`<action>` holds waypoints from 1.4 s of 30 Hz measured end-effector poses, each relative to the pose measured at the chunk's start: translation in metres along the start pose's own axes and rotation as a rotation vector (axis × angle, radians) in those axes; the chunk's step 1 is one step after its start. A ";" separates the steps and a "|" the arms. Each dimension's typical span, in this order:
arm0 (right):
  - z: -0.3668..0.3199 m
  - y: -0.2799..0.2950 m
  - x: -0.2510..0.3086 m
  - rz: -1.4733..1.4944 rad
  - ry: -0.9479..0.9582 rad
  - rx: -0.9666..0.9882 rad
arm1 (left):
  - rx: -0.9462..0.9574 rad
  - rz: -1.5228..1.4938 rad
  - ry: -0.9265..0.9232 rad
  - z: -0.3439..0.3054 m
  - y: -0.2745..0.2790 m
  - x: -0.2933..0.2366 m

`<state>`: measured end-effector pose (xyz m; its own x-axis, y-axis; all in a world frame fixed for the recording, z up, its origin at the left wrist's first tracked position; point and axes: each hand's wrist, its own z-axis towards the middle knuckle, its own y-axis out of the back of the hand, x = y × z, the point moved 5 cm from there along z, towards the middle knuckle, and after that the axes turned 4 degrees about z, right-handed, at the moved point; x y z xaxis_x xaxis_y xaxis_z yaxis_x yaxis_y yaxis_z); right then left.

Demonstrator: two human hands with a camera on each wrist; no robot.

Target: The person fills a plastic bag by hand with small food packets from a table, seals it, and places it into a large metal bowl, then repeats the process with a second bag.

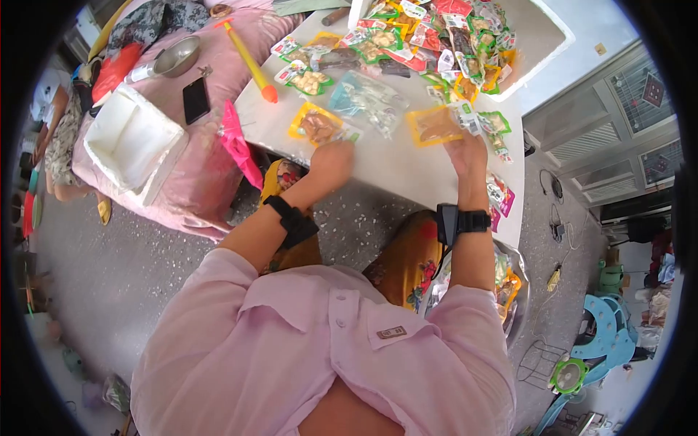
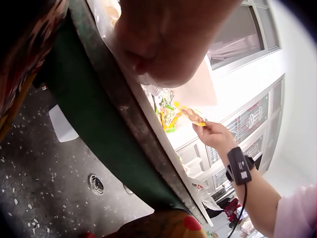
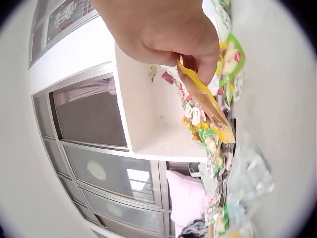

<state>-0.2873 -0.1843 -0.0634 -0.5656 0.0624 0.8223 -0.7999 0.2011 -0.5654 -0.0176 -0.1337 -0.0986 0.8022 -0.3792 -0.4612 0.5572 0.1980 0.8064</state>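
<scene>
My right hand (image 1: 469, 150) pinches a yellow-edged snack packet (image 1: 434, 126) with brown contents, raised over the table's right part. In the right wrist view thumb and fingers grip the packet (image 3: 205, 99) at one end, and it hangs edge-on. My left hand (image 1: 333, 166) is curled at the table's near edge, gripping the near end of another yellow-edged packet (image 1: 318, 125) with brown pieces. Its fingertips are hidden in the left wrist view, where the hand (image 2: 166, 42) shows from behind. Between the hands and further back lie clear plastic bags (image 1: 367, 102).
A white foam box (image 1: 542, 47) full of mixed packets stands at the table's back right. Green-edged packets (image 1: 311, 81) and a yellow tube with an orange end (image 1: 251, 62) lie back left. A pink bed holds a phone (image 1: 195, 100) and a small foam box (image 1: 131, 138).
</scene>
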 end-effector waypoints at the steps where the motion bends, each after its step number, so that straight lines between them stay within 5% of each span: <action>1: -0.018 -0.005 -0.011 0.067 -0.044 -0.001 | 0.000 -0.012 0.030 -0.002 0.003 0.000; 9: -0.100 -0.033 -0.071 0.287 -0.045 0.005 | -0.041 -0.148 0.107 0.000 0.015 -0.008; 13: -0.096 -0.031 -0.099 -0.003 0.051 0.004 | -0.009 -0.123 0.088 0.003 0.011 -0.013; 17: -0.099 -0.048 -0.116 0.341 -0.071 -0.074 | 0.077 -0.007 0.086 0.004 0.006 -0.021; 23: -0.102 -0.060 -0.108 -0.521 -0.279 0.127 | 0.108 -0.006 0.085 -0.001 0.009 -0.022; 27: -0.096 -0.051 -0.093 -0.572 -0.308 0.113 | 0.087 -0.038 0.061 -0.002 0.013 -0.025; 33: -0.106 -0.080 -0.124 -0.205 -0.383 0.028 | 0.090 0.006 0.067 0.002 0.017 -0.031; 36: -0.112 -0.108 -0.121 -0.718 -0.373 0.378 | 0.064 0.057 0.056 0.001 0.020 -0.030; 42: -0.072 -0.075 -0.115 -0.771 -0.328 0.506 | -0.105 -0.082 -0.078 -0.007 0.018 -0.016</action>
<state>-0.1477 -0.1359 -0.1113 0.1817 -0.2011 0.9626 -0.9221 -0.3749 0.0957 -0.0189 -0.1174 -0.0790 0.7360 -0.4663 -0.4908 0.6432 0.2556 0.7218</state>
